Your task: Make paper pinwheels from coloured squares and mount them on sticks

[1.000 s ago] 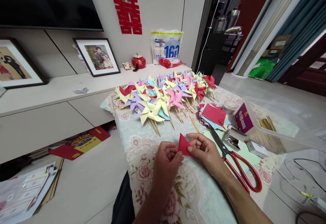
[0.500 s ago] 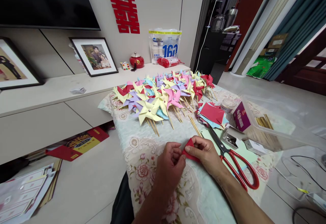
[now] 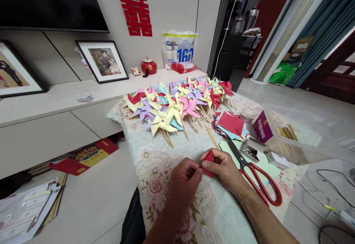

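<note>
Left hand (image 3: pixel 184 179) and right hand (image 3: pixel 225 168) both pinch the little red paper piece (image 3: pixel 209 156) from opposite sides, probably to keep it folded tight, just beside the red scissors (image 3: pixel 247 167) lying within easy reach.

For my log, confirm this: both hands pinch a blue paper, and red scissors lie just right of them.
Not blue: the head view shows the left hand and right hand pinching a red paper. The red scissors do lie just right of them.
</note>
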### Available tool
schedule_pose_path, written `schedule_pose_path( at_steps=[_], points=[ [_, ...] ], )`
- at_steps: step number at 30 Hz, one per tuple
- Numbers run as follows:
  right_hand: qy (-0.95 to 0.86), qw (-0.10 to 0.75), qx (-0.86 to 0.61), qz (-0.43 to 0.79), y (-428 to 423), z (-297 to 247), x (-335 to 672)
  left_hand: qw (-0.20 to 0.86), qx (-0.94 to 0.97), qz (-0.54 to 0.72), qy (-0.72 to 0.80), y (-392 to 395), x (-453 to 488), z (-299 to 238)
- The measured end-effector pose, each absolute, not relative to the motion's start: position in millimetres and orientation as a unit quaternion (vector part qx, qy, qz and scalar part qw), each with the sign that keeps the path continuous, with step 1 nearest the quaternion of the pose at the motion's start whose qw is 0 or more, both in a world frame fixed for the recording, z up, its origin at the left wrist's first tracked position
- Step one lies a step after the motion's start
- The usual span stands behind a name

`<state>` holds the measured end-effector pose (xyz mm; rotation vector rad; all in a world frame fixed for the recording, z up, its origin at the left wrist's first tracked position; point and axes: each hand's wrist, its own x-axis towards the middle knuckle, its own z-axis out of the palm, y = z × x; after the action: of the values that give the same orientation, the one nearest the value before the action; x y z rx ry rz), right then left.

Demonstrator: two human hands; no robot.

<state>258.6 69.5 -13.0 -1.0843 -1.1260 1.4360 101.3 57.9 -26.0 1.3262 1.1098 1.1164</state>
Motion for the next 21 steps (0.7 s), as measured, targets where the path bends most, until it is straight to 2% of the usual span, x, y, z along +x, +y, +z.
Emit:
schedule_pose_path(
  at_steps=[12, 16, 21],
  points=[
    [-0.465, 0.491, -0.467, 0.569, 70, -16, 260, 0.461, 0.592, 0.461, 0.474, 58, 101, -22],
    [-0.460, 0.498, -0.478, 0.558, 70, -20, 262, 0.499, 0.575, 0.439, 0.478, 58, 102, -27],
    [-0.462, 0.483, -0.460, 0.584, 68, -16, 260, 0.519, 0.531, 0.468, 0.479, 58, 100, -26]
  ],
)
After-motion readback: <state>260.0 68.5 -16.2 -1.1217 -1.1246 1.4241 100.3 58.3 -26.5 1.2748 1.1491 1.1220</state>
